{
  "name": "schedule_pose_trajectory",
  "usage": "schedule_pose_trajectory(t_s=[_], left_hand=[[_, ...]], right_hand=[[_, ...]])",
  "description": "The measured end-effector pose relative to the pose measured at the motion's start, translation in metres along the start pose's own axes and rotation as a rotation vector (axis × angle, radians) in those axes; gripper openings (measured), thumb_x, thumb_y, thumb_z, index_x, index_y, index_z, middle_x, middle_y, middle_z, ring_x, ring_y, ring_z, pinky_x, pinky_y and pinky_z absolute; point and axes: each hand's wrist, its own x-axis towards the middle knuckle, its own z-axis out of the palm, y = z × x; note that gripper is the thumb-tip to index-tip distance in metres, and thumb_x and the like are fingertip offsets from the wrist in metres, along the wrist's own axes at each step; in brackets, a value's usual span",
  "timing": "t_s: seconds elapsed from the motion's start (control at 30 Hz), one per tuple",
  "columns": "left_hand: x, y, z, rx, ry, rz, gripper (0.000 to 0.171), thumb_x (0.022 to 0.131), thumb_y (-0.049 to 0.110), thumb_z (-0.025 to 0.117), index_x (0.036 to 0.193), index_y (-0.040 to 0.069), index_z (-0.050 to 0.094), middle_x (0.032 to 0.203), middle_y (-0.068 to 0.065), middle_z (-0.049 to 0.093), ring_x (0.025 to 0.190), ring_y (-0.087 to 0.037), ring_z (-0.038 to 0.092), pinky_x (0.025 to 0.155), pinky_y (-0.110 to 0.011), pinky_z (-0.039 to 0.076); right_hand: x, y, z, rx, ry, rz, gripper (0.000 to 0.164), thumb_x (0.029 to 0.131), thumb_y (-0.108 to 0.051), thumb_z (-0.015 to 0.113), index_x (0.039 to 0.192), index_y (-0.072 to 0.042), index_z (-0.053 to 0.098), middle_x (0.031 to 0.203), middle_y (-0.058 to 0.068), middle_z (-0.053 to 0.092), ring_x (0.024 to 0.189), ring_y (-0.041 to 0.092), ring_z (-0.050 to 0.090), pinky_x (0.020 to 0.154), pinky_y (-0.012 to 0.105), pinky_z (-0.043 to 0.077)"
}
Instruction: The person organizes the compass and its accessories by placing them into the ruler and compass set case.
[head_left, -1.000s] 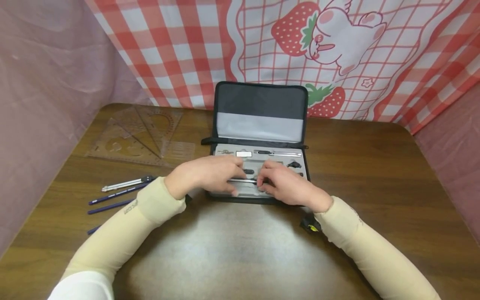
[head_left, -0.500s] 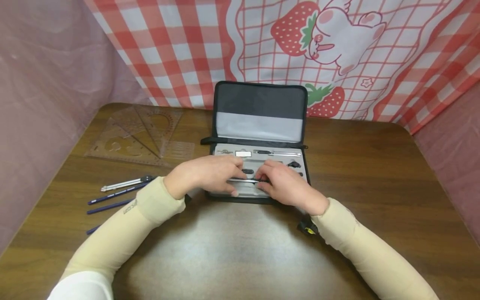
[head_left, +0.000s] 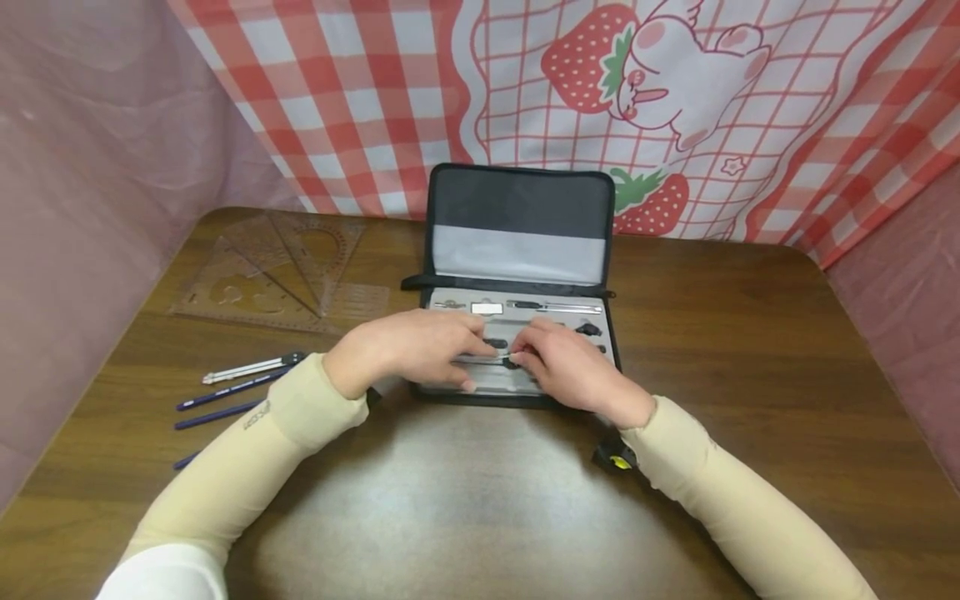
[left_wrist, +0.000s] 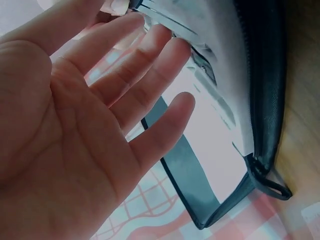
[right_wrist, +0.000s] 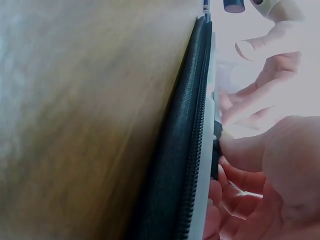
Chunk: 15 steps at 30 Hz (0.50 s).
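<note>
A black zip case (head_left: pixel 521 196) lies unfolded on the table, its lid raised at the back and a grey fitted tray in front. In a front slot of the tray lies a slim silver compass (head_left: pixel 480 361) with a dark head. My right hand (head_left: pixel 566 362) pinches it near that head between thumb and fingers. In the right wrist view my thumb (right_wrist: pixel 245 150) presses against a black part at the tray's edge. My left hand (head_left: pixel 423 346) spreads over the tray's left side, fingers nearly straight beside the silver legs. Its palm (left_wrist: pixel 60 135) faces the left wrist camera.
A second compass (head_left: pixel 251 367) and several dark blue pencils (head_left: pixel 232 389) lie left of the case. Clear set squares (head_left: pixel 255 292) are behind them. The tray also holds a white block (head_left: pixel 487 308), a slim silver tool (head_left: pixel 558 307) and a black piece (head_left: pixel 588 330).
My right fingers have shifted and drawn closer together around the compass's head, and the wrist has moved slightly left. The left hand stays nearly still over the tray.
</note>
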Motion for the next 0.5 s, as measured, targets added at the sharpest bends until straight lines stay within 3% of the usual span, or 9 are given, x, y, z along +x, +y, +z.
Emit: schedule_pose_trajectory(t_s=[0.3,0.5], left_hand=[[0.0031,0.0002,0.0005,0.035,0.05,-0.018,0.039,0.085,0.036,0.063,0.122,0.026,0.061,0.096,0.007,0.053,0.08,-0.005,0.047,0.068,-0.025,0.04],[0.0028,-0.0005,0.0019,0.07,0.049,0.014,0.037,0.084,0.036,0.064,0.118,0.024,0.064,0.093,0.006,0.049,0.077,-0.009,0.047,0.066,-0.025,0.039]], right_hand=[[0.0008,0.0022,-0.0041,0.117,0.021,0.069,0.013,0.093,-0.022,0.053,0.091,-0.015,0.063,0.083,-0.006,0.058,0.074,0.011,0.05,0.068,0.031,0.042],[0.0014,0.0029,-0.0049,0.152,-0.025,0.062,0.009,0.094,-0.022,0.052,0.094,-0.018,0.06,0.082,-0.007,0.057,0.073,0.01,0.049,0.067,0.031,0.042]])
